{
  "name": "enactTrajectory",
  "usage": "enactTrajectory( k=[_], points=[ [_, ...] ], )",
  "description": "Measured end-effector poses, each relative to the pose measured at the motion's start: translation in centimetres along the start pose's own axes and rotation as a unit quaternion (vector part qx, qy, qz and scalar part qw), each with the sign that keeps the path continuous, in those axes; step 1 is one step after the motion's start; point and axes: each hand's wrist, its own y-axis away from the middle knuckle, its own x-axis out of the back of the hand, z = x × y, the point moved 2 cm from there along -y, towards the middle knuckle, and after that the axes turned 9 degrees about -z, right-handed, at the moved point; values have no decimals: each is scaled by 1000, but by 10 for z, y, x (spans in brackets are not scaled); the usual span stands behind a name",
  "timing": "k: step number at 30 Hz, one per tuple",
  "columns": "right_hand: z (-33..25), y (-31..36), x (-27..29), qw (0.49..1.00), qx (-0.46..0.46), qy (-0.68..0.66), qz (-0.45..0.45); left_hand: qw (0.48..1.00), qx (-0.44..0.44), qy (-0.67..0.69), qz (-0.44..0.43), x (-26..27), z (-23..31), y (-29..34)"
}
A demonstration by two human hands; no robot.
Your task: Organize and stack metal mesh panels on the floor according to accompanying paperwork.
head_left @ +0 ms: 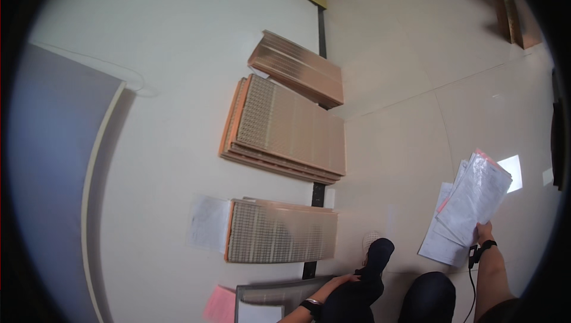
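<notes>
My right hand [484,231] is closed on the lower edge of a fanned stack of papers [476,195]. The top ones lie in a shiny clear sleeve with a pinkish upper edge. Under them a larger white sheet [443,242] reaches down to the left. My left hand [346,279] lies flat over my dark-trousered leg, its fingers stretched out and holding nothing. To the left of that leg stands an orange-edged panel with a fine grid [282,231], leaning on the wall.
More stacked grid panels [288,130] and a ribbed panel [297,67] lean along the wall farther off. A grey-framed panel [279,292] is beside my left arm, near a pink sheet [220,305]. Wooden legs [508,11] stand far right. A black cord [473,290] hangs from my right wrist.
</notes>
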Motion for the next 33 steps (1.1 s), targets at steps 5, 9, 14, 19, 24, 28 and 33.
enactTrajectory(
  k=[5, 9, 14, 19, 24, 28, 33],
  points=[
    [-26, 21, 0, 996, -70, 42, 33, 990, 23, -83, -113, 22, 41, -51],
    [-71, 19, -25, 993, -26, 114, -9, 956, -1, -169, -241, 55, 58, -90],
    [-168, 3, -111, 994, 20, 108, -28, 916, 28, -233, -325, 100, 88, -134],
    [-221, -16, -144, 974, 39, 223, -2, 835, -34, -428, -345, 166, 110, -173],
    [-333, -10, -139, 819, 215, 532, -28, 858, -259, -419, -144, 203, 142, -194],
    [-511, 114, -227, 744, 325, 582, -54, 899, -282, -312, -127, 201, 159, -196],
    [-643, 269, -459, 709, 509, 412, -263, 886, -291, -331, -146, 219, 182, -206]
  ],
)
